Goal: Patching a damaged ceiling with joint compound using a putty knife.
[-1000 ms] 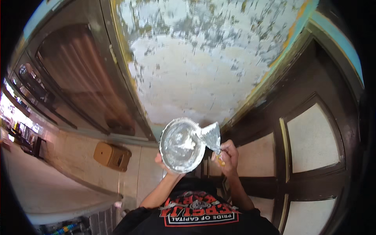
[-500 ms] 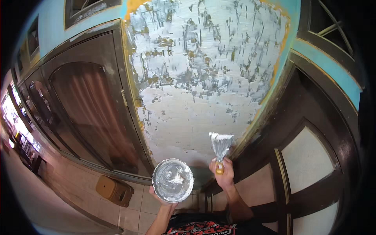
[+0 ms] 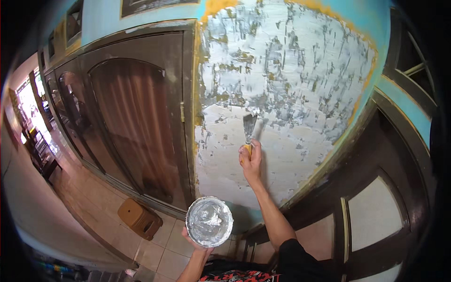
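My right hand [image 3: 251,157] grips the yellow handle of a putty knife [image 3: 249,126], its blade pointing up toward the wall. White putty shows along the blade's tip, which is at or very near the surface; I cannot tell whether it touches. Behind it spreads the wall patch [image 3: 235,169], smooth and pale in its lower part, streaked grey and white higher up, with a yellowish border. Lower down, my left hand [image 3: 198,240] supports a round tub [image 3: 193,231] from beneath and its left side. White putty smears the tub's inside, with a lump near its middle.
A dark framed door with a curtained pane [image 3: 136,122] stands to the left of the patch. Another dark door with pale panels [image 3: 376,216] is close on the right. A brown plastic stool [image 3: 136,217] sits on the tiled floor [image 3: 105,202] at lower left.
My right hand has raised the putty knife up and leftward, from beside the tub to the middle of the wall patch. The tub stays nearly in place. The whole view has shifted.
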`<action>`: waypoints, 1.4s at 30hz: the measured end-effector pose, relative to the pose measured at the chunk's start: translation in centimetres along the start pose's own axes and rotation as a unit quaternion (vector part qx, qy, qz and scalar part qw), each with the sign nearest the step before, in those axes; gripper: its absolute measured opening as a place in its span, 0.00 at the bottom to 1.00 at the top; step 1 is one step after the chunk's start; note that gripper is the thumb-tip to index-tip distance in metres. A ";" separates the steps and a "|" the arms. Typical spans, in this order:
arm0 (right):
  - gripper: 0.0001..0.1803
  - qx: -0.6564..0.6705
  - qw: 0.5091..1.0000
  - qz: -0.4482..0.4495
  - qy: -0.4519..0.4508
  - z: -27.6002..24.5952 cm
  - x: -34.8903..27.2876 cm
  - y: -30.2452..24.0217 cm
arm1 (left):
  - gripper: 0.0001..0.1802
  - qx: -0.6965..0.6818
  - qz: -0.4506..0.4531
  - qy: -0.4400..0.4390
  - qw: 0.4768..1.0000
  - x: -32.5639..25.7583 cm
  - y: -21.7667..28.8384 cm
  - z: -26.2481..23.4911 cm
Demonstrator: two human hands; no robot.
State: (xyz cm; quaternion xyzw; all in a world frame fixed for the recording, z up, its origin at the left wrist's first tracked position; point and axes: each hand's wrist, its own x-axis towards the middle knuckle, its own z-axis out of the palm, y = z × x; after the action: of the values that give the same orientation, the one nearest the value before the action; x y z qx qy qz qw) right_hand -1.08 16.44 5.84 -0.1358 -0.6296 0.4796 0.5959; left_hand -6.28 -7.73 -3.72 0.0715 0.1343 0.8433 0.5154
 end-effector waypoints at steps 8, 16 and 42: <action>0.15 -0.210 0.976 0.023 -0.059 7.1 1.9 4.1 | 0.48 -0.016 0.072 0.017 0.997 -1.2 2.1 -0.5; 0.15 -0.224 0.972 0.030 -0.055 11.6 4.9 4.9 | 0.48 -0.023 0.100 0.000 0.995 -1.9 3.6 -1.1; 0.16 -0.330 0.943 0.002 0.034 12.3 7.2 5.4 | 0.47 0.008 0.116 0.012 0.993 -3.3 4.3 -0.4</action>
State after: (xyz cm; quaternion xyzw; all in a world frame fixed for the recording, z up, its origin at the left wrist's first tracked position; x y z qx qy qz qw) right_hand -15.92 19.04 8.25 -0.3428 -0.7318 0.2411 0.5375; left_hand -8.50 -12.56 -2.75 0.0807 0.1378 0.8971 0.4119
